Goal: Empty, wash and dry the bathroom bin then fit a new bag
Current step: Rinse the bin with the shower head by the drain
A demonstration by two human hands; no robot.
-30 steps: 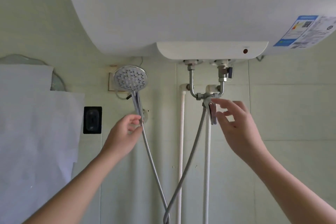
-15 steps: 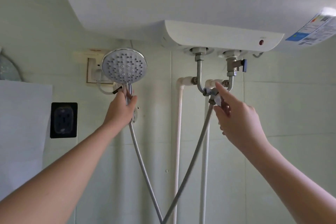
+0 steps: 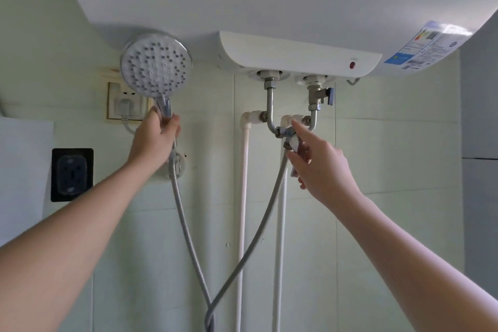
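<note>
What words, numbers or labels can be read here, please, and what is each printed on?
Nothing here can be read.
Sticker on the water heater: blue and coloured blocks and what may be a barcode; its print is too small and blurred to read.
Wall socket: no legible marking.
Black box on the wall: no legible marking.

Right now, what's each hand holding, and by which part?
Left hand grips the shower head by its handle. Right hand pinches the tap lever under the heater.
</note>
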